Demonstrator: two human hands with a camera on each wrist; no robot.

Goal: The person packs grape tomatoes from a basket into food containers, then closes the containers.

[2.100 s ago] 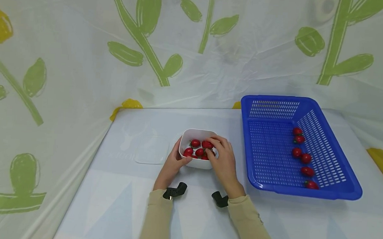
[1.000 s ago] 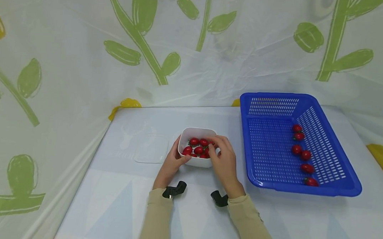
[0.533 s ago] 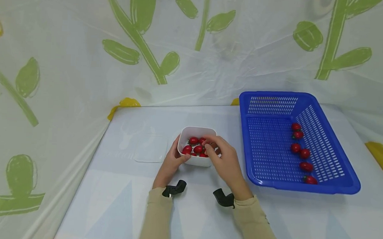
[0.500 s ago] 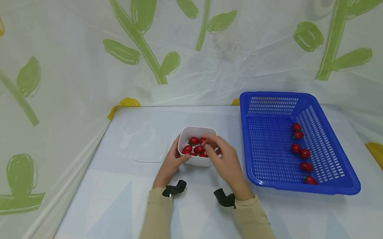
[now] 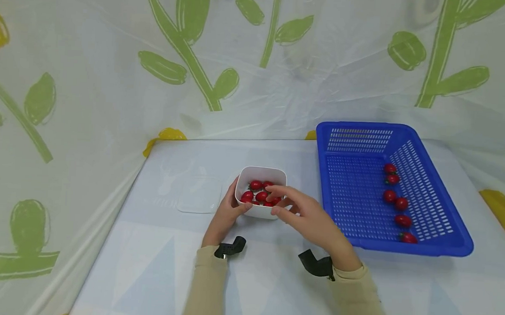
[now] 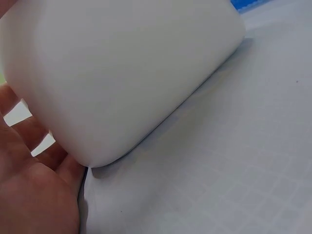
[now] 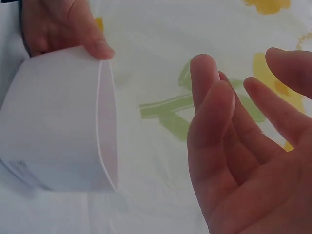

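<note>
A small white square container [image 5: 259, 211] sits on the table with several cherry tomatoes [image 5: 256, 185] inside. My left hand [image 5: 224, 220] holds it by its left side, thumb over the front rim; the left wrist view shows those fingers spread along the outer wall. Over the container's right front edge hovers my right hand [image 5: 311, 220], fingers loosely bent. In the right wrist view no object lies between the right hand's [image 7: 253, 156] fingers and thumb, and they stand apart from the container wall. Part of the tomatoes is hidden behind the right fingers.
To the right stands a blue perforated plastic basket [image 5: 401, 247] with several tomatoes [image 5: 402, 221] along its right side. A clear, flat lid [image 5: 200, 196] lies left of the container. A flower-printed curtain [image 5: 111, 99] hangs behind and left of the table.
The right hand has drawn back rightward and toward the body from inside the container, its fingers parting. More tomatoes show at the container's right. The left hand keeps its hold.
</note>
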